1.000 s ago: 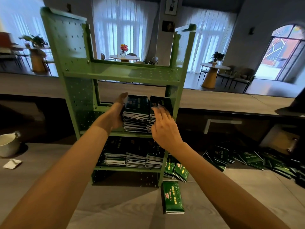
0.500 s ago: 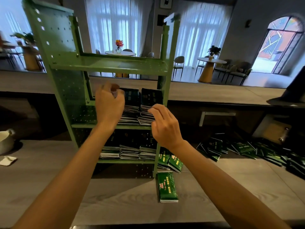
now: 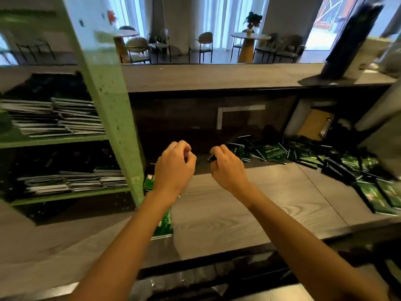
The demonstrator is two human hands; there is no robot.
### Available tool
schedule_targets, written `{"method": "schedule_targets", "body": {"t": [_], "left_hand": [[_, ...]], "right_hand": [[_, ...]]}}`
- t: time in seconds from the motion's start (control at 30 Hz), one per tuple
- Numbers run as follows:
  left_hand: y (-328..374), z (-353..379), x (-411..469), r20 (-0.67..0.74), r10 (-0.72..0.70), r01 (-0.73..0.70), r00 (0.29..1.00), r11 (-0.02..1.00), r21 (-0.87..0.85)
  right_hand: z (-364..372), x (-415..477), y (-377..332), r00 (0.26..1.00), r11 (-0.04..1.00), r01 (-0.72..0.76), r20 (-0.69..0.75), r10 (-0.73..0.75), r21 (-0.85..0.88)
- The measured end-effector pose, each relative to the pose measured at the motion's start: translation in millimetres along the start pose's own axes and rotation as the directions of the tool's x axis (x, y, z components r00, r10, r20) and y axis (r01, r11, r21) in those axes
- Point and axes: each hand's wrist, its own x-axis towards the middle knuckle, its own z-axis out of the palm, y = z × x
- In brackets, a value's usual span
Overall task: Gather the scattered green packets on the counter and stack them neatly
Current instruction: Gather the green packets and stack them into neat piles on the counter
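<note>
First-person view looking down at a grey wood-grain counter [image 3: 249,209], blurred by motion. Two bare forearms reach forward over it. The left hand [image 3: 173,168] hovers above the counter with its fingers curled in and nothing seen inside them. The right hand [image 3: 227,170] is just beside it, fingers also curled; a dark sliver shows at its fingertips, but whether it is pinched there cannot be told.

Loose green packets [image 3: 325,161] lie scattered in a heap along the back right of the counter, some spilling toward the right edge. More green packets [image 3: 165,224] lie on the counter beside the foot of a green metal rack [image 3: 112,105] at left, partly hidden under the left forearm. The rack's two shelves hold flat stacks of packets [image 3: 60,118].

Behind the counter runs a higher grey ledge [image 3: 217,77]. Beyond it is a bright room with white curtains, round tables and chairs [image 3: 204,46], and a potted plant [image 3: 251,18] on one table
</note>
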Motion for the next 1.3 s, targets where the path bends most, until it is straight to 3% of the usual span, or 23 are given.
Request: {"method": "schedule_targets", "body": {"t": [0.2,0.47,0.67,0.87,1.13,1.2,1.3], "left_hand": [[63.8,115.9,22.0,0.174,-0.174,0.165,0.969,0.984,0.062],[103.7,208.7,21.8,0.274,-0.339,0.323,0.900,0.941,0.103],[72.1,239.8,8.1,0.269,-0.450,0.384,0.851,0.885,0.263],[-2.4,237.3,-8.5,0.078,-0.548,0.482,0.833,0.787,0.385],[-82.1,238.2,-12.2,0.023,-0.660,0.528,0.751,0.621,0.579],[-87.1,242.5,-14.7,0.038,-0.647,0.503,0.761,0.627,0.594],[-76.1,245.8,-19.0,-0.012,-0.532,0.437,0.846,0.682,0.587]], "right_hand": [[-14.0,3.6,129.9,0.966,0.986,-0.155,0.202,0.163,-0.057],[-13.4,4.3,226.0,0.922,0.993,-0.113,0.370,0.119,-0.038],[25.1,-7.4,239.8,0.901,0.993,-0.112,0.425,0.084,0.040],[82.7,-1.5,204.8,0.892,0.988,-0.002,0.447,-0.069,0.155],[134.7,-0.3,163.3,0.919,0.953,0.138,0.325,-0.225,0.270],[142.4,-6.1,167.2,0.931,0.952,0.138,0.293,-0.218,0.273],[146.1,-12.1,176.8,0.946,0.947,0.114,0.258,-0.196,0.300]]}}
